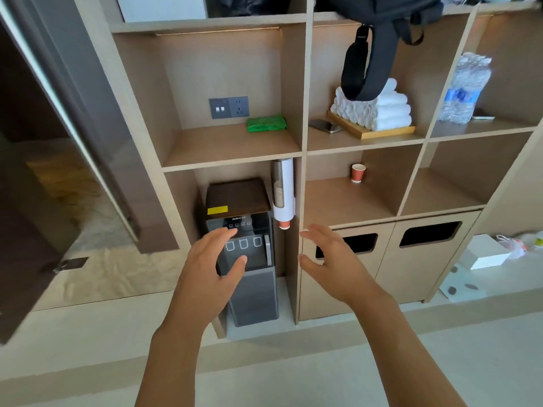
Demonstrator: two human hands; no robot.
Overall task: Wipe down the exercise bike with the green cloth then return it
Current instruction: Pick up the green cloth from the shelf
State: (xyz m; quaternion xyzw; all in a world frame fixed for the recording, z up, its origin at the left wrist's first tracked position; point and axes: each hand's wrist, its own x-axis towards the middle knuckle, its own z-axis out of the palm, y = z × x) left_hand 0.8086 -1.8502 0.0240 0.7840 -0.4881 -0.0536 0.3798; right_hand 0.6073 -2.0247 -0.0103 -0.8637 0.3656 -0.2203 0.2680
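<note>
Head cam looks down at a light wooden cubby shelf unit (304,83) w/ both bare hands held out in front, palms facing each other. Left hand (210,259) has fingers straight & spread, holding nothing; it overlaps the view of a dark grey water dispenser (252,289) standing in the lower left cubby. Right hand (329,259) has fingers loosely extended, thumb apart, also holding nothing, in front of the lower cabinet door w/ a dark rectangular slot (361,242).

Folded green cloth (266,123) lies at the back right of the upper left cubby, just beside a grey wall socket & switch plate (229,107), well above both hands and apart from them. Exercise bike isn't in frame.

Next cubby to the right: stack of rolled white towels (379,110) on a flat wooden tray (382,132), a dark phone (324,125) near the tray, black backpack strap (361,63) hanging over the towels. Far right cubby holds a shrink-wrapped pack of clear water bottles (465,89). Small red paper cup (358,173) sits in the middle cubby below. White tube cup dispenser (283,192) is mounted beside the water dispenser.
</note>
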